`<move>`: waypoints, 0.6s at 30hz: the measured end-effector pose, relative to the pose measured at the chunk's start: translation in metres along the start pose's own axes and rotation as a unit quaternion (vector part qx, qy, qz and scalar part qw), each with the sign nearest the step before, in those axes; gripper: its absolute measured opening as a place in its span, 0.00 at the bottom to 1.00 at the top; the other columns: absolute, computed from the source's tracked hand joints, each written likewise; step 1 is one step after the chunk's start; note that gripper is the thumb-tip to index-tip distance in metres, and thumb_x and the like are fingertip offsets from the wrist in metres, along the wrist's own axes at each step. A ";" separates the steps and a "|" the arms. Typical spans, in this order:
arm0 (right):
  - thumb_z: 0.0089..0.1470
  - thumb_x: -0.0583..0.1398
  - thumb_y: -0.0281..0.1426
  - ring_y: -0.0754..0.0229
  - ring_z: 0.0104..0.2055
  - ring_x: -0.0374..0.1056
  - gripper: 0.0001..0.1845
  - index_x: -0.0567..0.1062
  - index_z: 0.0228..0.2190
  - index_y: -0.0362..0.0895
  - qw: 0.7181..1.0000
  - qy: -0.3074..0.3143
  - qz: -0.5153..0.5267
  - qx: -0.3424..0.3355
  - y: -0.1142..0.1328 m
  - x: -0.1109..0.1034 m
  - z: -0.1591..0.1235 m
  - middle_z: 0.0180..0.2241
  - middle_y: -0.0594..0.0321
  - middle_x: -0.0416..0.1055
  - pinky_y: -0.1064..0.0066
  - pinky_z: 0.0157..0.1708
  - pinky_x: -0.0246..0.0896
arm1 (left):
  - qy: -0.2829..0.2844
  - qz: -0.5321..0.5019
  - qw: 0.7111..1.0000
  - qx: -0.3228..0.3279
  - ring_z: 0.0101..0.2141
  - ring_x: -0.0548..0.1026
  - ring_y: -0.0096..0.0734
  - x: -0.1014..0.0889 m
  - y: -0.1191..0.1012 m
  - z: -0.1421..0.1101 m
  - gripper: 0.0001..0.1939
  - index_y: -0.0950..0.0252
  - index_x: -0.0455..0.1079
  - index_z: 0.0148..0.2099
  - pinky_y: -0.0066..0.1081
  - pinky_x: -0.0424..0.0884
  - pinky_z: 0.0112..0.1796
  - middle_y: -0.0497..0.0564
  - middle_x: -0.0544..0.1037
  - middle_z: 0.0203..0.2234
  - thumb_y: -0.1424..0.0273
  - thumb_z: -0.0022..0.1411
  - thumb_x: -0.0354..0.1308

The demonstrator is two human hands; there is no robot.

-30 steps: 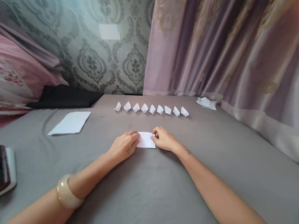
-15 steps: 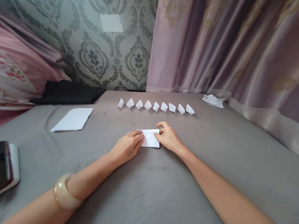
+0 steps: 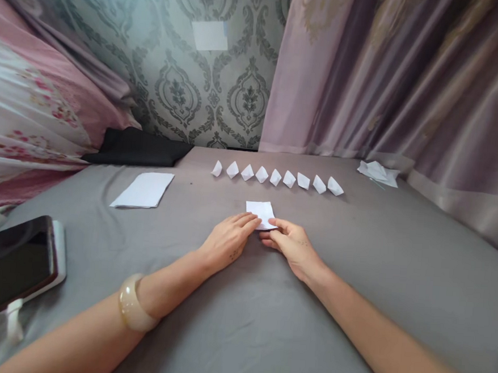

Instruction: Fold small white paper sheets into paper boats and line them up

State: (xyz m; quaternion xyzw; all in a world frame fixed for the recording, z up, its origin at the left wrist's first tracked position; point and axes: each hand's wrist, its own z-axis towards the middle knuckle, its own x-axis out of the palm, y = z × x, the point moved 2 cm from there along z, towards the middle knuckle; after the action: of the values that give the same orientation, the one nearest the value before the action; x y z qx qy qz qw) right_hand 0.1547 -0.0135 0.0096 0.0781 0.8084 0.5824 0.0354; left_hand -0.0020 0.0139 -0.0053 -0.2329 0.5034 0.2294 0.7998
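Note:
A small folded white paper (image 3: 262, 212) lies on the grey sheet (image 3: 239, 322) in front of me. My left hand (image 3: 228, 241) rests with its fingers stretched out flat, the fingertips touching the paper's near left edge. My right hand (image 3: 292, 246) pinches the paper's near right corner between thumb and fingers. A pale bangle (image 3: 132, 310) is on my left wrist. Behind the paper stands a row of several small folded white paper shapes (image 3: 276, 177).
A flat stack of white paper (image 3: 143, 190) lies at the left. A dark phone on a white stand (image 3: 13, 266) sits at the near left. Crumpled white paper (image 3: 378, 173) lies by the curtain (image 3: 409, 95). Black cloth (image 3: 138, 147) and pink bedding (image 3: 32, 114) lie at the back left.
Both hands have slid to the paper's near edge; the paper now shows beyond the fingers and looks narrower. The view has shifted to the left.

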 end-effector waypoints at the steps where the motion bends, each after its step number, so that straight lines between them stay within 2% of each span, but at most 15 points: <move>1: 0.48 0.55 0.18 0.64 0.33 0.74 0.21 0.70 0.46 0.34 1.000 0.006 -0.010 0.006 0.001 0.003 -0.004 0.36 0.54 0.75 0.73 0.37 0.71 | 0.006 0.002 1.000 -0.006 0.56 0.67 0.40 0.000 0.002 0.000 0.21 0.68 0.61 0.57 0.40 0.66 0.53 0.60 0.70 0.54 0.79 0.62 0.43; 6: 0.49 0.54 0.22 0.65 0.28 0.72 0.23 0.70 0.49 0.37 0.996 0.025 -0.088 0.010 -0.003 0.007 -0.011 0.34 0.56 0.76 0.72 0.35 0.69 | 0.052 -0.007 0.998 -0.036 0.54 0.69 0.37 -0.004 0.011 0.000 0.21 0.65 0.65 0.54 0.35 0.66 0.52 0.57 0.71 0.53 0.80 0.61 0.42; 8: 0.50 0.54 0.24 0.65 0.28 0.72 0.22 0.70 0.48 0.38 0.992 0.035 -0.120 -0.012 -0.006 0.006 -0.009 0.34 0.56 0.75 0.72 0.33 0.68 | 0.070 -0.017 0.997 -0.042 0.53 0.70 0.36 -0.005 0.013 0.000 0.22 0.62 0.66 0.54 0.34 0.67 0.51 0.55 0.72 0.53 0.80 0.61 0.43; 10: 0.50 0.55 0.26 0.64 0.28 0.71 0.21 0.70 0.48 0.39 0.981 0.039 -0.180 -0.067 -0.009 0.001 -0.005 0.34 0.57 0.74 0.71 0.30 0.68 | 0.079 -0.031 0.995 -0.045 0.54 0.69 0.35 -0.005 0.015 0.000 0.23 0.61 0.66 0.55 0.34 0.67 0.51 0.54 0.72 0.54 0.80 0.61 0.43; 12: 0.47 0.57 0.27 0.63 0.28 0.69 0.26 0.68 0.50 0.43 0.943 0.020 -0.290 -0.165 -0.009 -0.006 0.000 0.34 0.60 0.72 0.69 0.32 0.67 | 0.084 -0.043 0.994 -0.046 0.55 0.68 0.35 -0.006 0.016 0.000 0.23 0.61 0.66 0.56 0.34 0.67 0.51 0.54 0.71 0.54 0.79 0.61 0.42; 14: 0.45 0.58 0.25 0.58 0.38 0.69 0.30 0.66 0.53 0.47 0.875 -0.018 -0.391 -0.284 -0.007 -0.014 0.003 0.41 0.58 0.70 0.65 0.41 0.66 | 0.088 -0.049 0.994 -0.050 0.55 0.68 0.36 -0.007 0.016 -0.001 0.23 0.62 0.66 0.56 0.35 0.68 0.50 0.54 0.70 0.55 0.79 0.62 0.42; 16: 0.46 0.57 0.23 0.53 0.49 0.65 0.31 0.66 0.54 0.48 0.814 -0.010 -0.443 -0.375 -0.005 -0.019 0.007 0.47 0.55 0.67 0.60 0.49 0.61 | 0.086 -0.057 0.993 -0.052 0.54 0.69 0.37 -0.008 0.015 -0.002 0.23 0.62 0.66 0.56 0.35 0.69 0.50 0.55 0.70 0.55 0.79 0.62 0.41; 18: 0.48 0.55 0.22 0.52 0.54 0.61 0.29 0.67 0.53 0.48 0.779 0.023 -0.463 -0.423 -0.006 -0.023 0.011 0.51 0.56 0.66 0.58 0.54 0.58 | 0.079 -0.074 0.993 -0.047 0.54 0.69 0.37 -0.008 0.012 -0.002 0.23 0.63 0.66 0.56 0.35 0.68 0.50 0.55 0.70 0.55 0.79 0.63 0.41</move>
State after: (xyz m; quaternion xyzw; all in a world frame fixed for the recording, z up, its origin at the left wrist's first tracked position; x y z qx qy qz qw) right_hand 0.1781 -0.0089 -0.0002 -0.3421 0.4202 0.7806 0.3116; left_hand -0.0141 0.0213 -0.0003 -0.3242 0.5348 0.1734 0.7608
